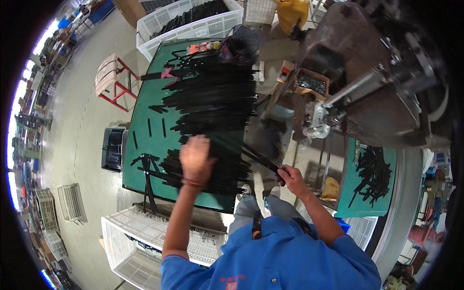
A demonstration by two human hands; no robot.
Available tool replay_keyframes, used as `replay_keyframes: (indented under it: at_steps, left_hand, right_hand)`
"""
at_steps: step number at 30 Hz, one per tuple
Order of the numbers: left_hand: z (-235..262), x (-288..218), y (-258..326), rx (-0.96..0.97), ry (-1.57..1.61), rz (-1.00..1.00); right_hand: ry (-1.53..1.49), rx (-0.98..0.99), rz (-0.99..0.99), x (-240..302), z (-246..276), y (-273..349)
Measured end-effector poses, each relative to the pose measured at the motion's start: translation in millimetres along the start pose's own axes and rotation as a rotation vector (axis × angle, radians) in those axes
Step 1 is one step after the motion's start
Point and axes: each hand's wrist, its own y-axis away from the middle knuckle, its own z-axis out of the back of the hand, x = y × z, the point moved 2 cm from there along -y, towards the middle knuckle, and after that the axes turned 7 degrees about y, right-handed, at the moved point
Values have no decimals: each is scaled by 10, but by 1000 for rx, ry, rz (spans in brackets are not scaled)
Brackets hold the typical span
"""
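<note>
Long flat black strips (212, 92) lie heaped in rows across a green table (145, 104). My right hand (292, 180), off the table's right edge, is closed on the ends of a few black strips (261, 157) that slant back toward the heap. My left hand (195, 157) is over the near part of the heap. Motion smears its fingers, so whether it holds a strip cannot be told. Several shorter black pieces (149, 127) lie apart on the table's left side. Some joined strips (147, 179) overhang the near left edge.
A dark greasy machine (357, 92) stands to the right, with a box of small metal parts (311, 84) beside it. Another green surface (348, 193) carries more black pieces. White crates (188, 21) stand behind and in front of the table. A red-framed stool (116, 82) is at left.
</note>
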Motion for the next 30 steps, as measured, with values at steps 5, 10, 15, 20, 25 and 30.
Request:
replay_keyframes:
  at_steps: [5,10,15,20,25,30]
  left_hand:
    - [-9,-1475,-339,458,190,-391]
    - [-228,-2145,-127,1047,1090,204]
    - [-446,-2556,-26,924,1552,608]
    - [-549,-2718,-247,777,1667,672]
    - [-588,-2892,-693,628,1891,707]
    - [-619,-2907,-1109,474,1943,705]
  right_hand:
    - [159,46,142,386,591,393]
    - [645,14,352,667,1143,526]
    - [251,-132,73,619,1831,-238]
    - [960,-796,680,387,2060,-1204]
    - [972,-824,681,8,2118,-1561]
    - [933,-805,713,-79,2250,-1774]
